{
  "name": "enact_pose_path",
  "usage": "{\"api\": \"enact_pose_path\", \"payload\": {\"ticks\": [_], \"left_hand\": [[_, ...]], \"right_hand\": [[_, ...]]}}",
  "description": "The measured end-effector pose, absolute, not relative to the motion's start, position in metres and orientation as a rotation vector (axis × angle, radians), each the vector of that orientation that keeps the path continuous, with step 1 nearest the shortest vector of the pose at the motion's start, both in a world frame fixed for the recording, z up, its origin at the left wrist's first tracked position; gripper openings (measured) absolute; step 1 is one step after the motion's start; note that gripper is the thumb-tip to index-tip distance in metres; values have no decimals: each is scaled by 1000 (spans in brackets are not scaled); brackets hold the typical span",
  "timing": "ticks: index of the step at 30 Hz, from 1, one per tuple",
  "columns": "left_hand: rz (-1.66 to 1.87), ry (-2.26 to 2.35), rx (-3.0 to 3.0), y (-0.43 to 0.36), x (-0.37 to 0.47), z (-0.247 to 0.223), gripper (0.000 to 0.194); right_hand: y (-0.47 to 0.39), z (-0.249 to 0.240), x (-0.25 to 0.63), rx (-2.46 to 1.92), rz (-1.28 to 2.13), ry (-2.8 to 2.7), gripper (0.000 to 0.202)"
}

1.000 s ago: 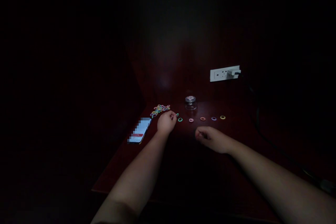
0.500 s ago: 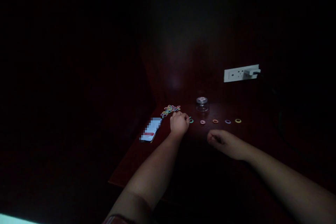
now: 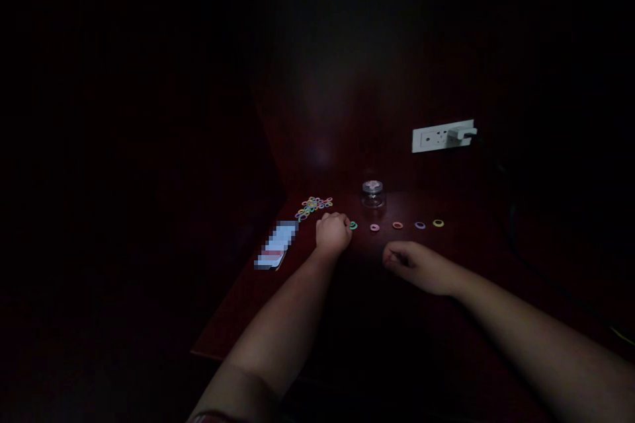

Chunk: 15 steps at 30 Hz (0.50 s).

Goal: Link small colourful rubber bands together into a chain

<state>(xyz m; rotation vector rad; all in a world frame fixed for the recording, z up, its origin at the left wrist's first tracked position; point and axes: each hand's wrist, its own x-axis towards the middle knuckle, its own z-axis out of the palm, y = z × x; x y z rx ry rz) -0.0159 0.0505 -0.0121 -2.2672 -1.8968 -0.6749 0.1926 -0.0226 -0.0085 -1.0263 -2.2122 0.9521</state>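
My left hand (image 3: 333,233) is closed over the dark red table beside a green ring (image 3: 353,225); whatever its fingers hold is hidden. To the right of the green ring lie a pink ring (image 3: 375,228), an orange ring (image 3: 397,225), a purple ring (image 3: 420,225) and a yellow ring (image 3: 438,223), spaced in a row. Nearer to me, my right hand (image 3: 419,267) is curled with its fingertips together, and I cannot make out anything in it. Behind my left hand is a pile of colourful rings (image 3: 312,205).
A lidded clear jar (image 3: 373,195) stands behind the row. A phone (image 3: 278,244) with a lit screen lies left of my left hand, near the table's left edge. On the wall is a socket (image 3: 443,136) with a plug, and a dark cable runs down at the right.
The whole view has shifted a little, so things appear slightly further left. My left hand stays by the green ring, which now seems to have a second small loop on it. My right hand remains curled.
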Motion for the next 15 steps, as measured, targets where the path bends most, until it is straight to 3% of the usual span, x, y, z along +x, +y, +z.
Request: {"api": "enact_pose_path", "payload": {"ticks": [9,15], "left_hand": [[-706,-1747,-2441,47,-11,-9,29],[-471,-1667,-2597,47,-5,-13,42]], "right_hand": [[-24,-4,193,-1023,951,-2214,11],[-24,-4,192,-1048,960,-2202,11]]}}
